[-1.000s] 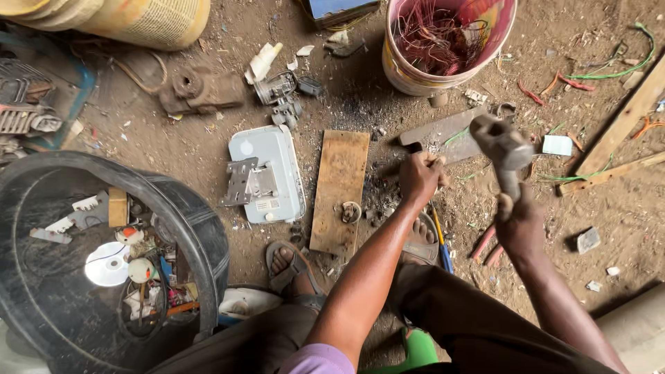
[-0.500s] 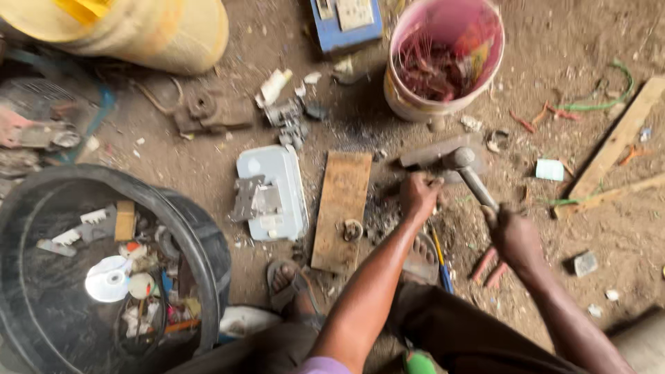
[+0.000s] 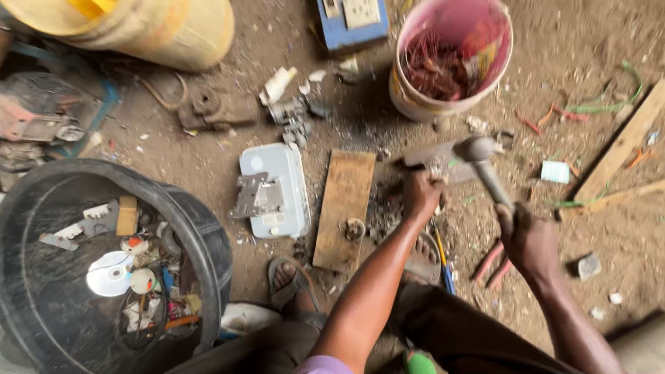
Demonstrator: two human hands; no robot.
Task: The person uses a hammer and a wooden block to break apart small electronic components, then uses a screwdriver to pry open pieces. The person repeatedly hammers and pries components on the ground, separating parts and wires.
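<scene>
My right hand (image 3: 530,239) grips the handle of a hammer (image 3: 485,166), whose metal head is low over a flat grey metal piece (image 3: 429,156) on the dirt. My left hand (image 3: 421,195) is closed on a small part pressed to the ground just left of the hammer head; the part itself is hidden by my fingers. A worn wooden board (image 3: 344,204) lies to the left of that hand with a small round metal part (image 3: 355,228) on it. My sandalled foot (image 3: 287,280) rests near the board's lower end.
A pink bucket (image 3: 419,104) of tangled copper wire stands beyond the hammer. A white plastic casing (image 3: 273,190) lies left of the board. A black tub (image 3: 208,235) with scrap and a disc sits at left. Red-handled pliers (image 3: 490,263), wooden slats (image 3: 616,156), yellow container (image 3: 180,31).
The hammer has come down from raised beside my right shoulder to just above the grey metal piece. My left hand stayed put on the ground.
</scene>
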